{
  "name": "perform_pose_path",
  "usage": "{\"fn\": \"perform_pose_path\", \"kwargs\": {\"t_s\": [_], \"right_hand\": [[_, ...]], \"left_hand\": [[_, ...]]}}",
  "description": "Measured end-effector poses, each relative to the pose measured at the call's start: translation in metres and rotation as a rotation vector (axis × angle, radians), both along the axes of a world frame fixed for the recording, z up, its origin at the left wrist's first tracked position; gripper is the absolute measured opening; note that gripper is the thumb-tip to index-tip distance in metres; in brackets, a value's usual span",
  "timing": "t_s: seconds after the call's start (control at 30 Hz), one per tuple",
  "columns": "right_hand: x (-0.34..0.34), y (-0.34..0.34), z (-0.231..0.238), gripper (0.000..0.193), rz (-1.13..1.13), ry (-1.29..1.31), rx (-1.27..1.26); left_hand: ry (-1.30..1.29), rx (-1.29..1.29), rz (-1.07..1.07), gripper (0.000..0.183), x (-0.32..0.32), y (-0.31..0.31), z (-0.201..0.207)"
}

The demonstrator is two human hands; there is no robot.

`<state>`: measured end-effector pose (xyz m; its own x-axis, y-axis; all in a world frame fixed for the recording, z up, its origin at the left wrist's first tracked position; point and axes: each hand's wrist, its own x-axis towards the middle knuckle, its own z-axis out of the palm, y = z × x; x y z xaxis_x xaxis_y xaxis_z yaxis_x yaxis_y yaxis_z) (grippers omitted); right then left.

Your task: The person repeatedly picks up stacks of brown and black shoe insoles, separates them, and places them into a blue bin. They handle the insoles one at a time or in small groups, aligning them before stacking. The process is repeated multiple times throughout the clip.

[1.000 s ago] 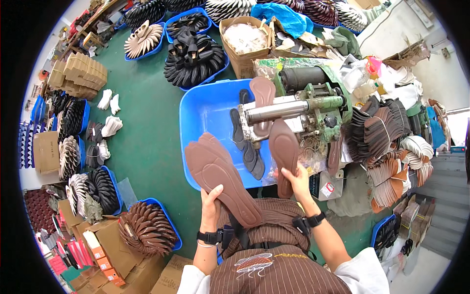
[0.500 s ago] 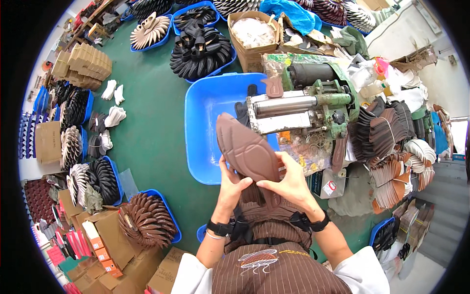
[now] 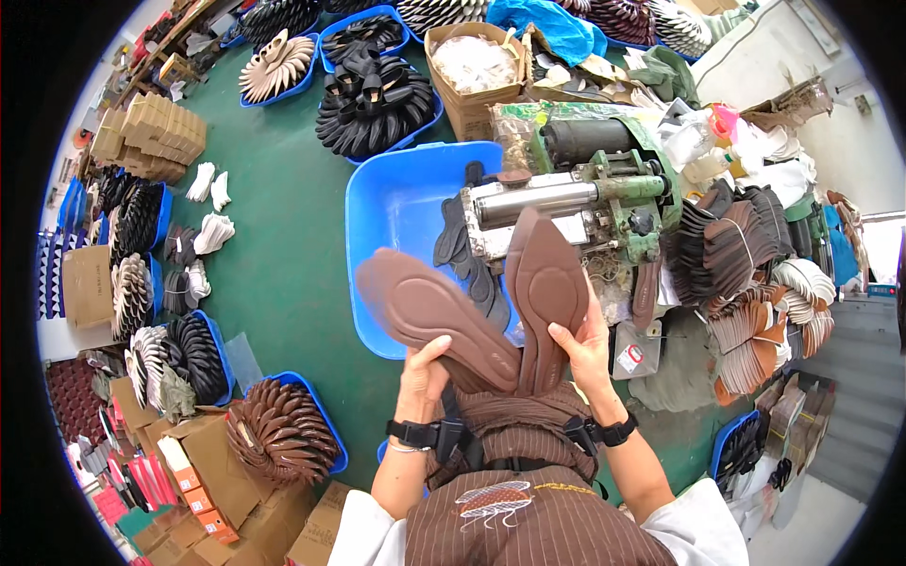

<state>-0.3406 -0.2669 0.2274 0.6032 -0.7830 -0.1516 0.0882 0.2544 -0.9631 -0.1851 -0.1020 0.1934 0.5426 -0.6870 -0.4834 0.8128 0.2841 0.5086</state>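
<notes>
Insoles (image 3: 549, 274), brown and padded, have just gone from a single bundle to two bunches opened in a V at waist height, heel ends close together at the bottom. As I read it, parting them lets each lot be handled and looked over separately. The left hand (image 3: 425, 374) is closed on the left bunch (image 3: 436, 319), thumb laid on top toward the narrow end; the right hand (image 3: 589, 347) is closed on the right bunch (image 3: 552, 300), thumb pressed on its face, and what look like at least two layers show along the edge. Over at the green machine (image 3: 628, 191), the brown piece (image 3: 514, 176) behind the metal roller (image 3: 538, 201) shows far less than it did, only a sliver now; I'd guess it is passing downward, though where the rest hangs I can't see. Most of the fingers are tucked behind the bunches, so their exact grip is hidden. The left bunch's toe is smeared by motion, and I can't tell how many layers it has. In the blue tub (image 3: 377, 203), dark insoles (image 3: 453, 236) lie partly covered by the machine and the held pieces, too overlapped to count.
</notes>
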Motion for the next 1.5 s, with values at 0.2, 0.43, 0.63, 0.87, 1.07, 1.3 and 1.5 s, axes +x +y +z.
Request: {"fn": "perform_pose_path", "kwargs": {"t_s": [0.2, 0.43, 0.63, 0.87, 1.07, 1.3, 1.5], "right_hand": [[0.002, -0.024, -0.059, 0.045, -0.005, 0.111, -0.051], [0.015, -0.021, -0.017, 0.040, 0.073, -0.042, 0.201], [0.038, -0.050, -0.034, 0.021, -0.017, 0.151, 0.176], [0.038, 0.015, 0.023, 0.054, 0.472, 0.416, -0.182], [0.028, 0.016, 0.018, 0.068, 0.333, 0.393, -0.062], [-0.002, 0.018, 0.006, 0.042, 0.039, 0.060, 0.386], [0.023, -0.043, -0.025, 0.026, 0.004, 0.182, 0.196]], "left_hand": [[-0.016, -0.086, -0.055, 0.076, 0.019, 0.021, 0.006], [-0.047, -0.069, -0.116, 0.079, 0.006, 0.014, 0.023], [-0.035, -0.056, -0.236, 0.076, -0.007, 0.002, 0.030], [-0.165, 0.169, -0.060, 0.061, -0.018, -0.024, 0.023], [-0.136, 0.127, -0.081, 0.070, -0.021, -0.019, 0.008], [-0.038, 0.136, -0.238, 0.070, -0.018, -0.003, 0.024], [0.009, 0.075, -0.278, 0.069, -0.012, -0.001, 0.019]]}}
